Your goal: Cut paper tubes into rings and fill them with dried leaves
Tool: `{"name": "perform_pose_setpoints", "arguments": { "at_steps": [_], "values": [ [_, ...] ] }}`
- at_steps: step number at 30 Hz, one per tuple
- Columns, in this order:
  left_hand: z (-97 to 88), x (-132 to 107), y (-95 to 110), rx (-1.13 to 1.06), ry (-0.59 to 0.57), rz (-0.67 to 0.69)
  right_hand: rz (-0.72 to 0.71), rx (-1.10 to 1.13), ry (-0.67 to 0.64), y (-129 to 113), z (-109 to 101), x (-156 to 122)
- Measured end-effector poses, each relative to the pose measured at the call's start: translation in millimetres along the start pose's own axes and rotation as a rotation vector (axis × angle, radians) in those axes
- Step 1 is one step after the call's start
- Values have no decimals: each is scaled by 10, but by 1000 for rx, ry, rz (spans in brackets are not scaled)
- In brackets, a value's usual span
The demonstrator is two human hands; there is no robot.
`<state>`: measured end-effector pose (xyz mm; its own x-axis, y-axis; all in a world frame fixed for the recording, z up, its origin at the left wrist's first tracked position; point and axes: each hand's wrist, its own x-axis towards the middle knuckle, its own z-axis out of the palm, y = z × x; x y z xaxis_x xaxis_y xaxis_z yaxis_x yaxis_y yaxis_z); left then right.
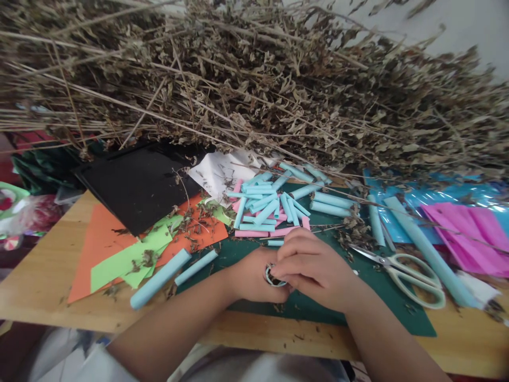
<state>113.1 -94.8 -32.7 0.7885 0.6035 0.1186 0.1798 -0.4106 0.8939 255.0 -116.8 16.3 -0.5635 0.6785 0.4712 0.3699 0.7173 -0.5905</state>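
Observation:
My left hand (254, 276) is wrapped round a light-blue paper tube (274, 281), its open end turned up toward me. Dark crumbled dried leaves show inside the rim. Over that opening, my right hand (318, 268) has its fingers bunched together, the tips at the mouth of the tube; what they pinch, if anything, is hidden. Just beyond the hands lies a pile of short blue paper tubes (264, 204), mixed with pink paper tubes (254, 233). Both hands are above a dark green cutting mat (401, 313) sprinkled with leaf bits.
Scissors (413, 276) lie open-handled at right, near a long blue tube (431, 252) and pink sheets (469, 239). Leftward are orange paper (95, 254), green paper strips (127, 260), two blue tubes (161, 278) and a black panel (139, 185). Dried leafy stalks (278, 79) overhang the back.

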Motion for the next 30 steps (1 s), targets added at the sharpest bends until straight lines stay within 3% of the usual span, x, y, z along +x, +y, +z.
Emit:
{"name": "perform_pose_setpoints", "arguments": {
  "at_steps": [7, 13, 17, 22, 30],
  "values": [
    [-1, -7, -2, 8, -37, -20, 16, 37, -48, -77, -29, 11],
    [-38, 19, 56, -142, -55, 21, 295, 252, -123, -24, 14, -7],
    [-20, 12, 40, -260, -67, 10, 387, 467, -147, -19, 78, 10],
    [-4, -1, 0, -332, -92, 10, 547, 524, -170, -65, 92, 47],
    [-40, 2, 101, -227, -71, -59, 406, 823, -152, 91, 47, -49]
  ]
}}
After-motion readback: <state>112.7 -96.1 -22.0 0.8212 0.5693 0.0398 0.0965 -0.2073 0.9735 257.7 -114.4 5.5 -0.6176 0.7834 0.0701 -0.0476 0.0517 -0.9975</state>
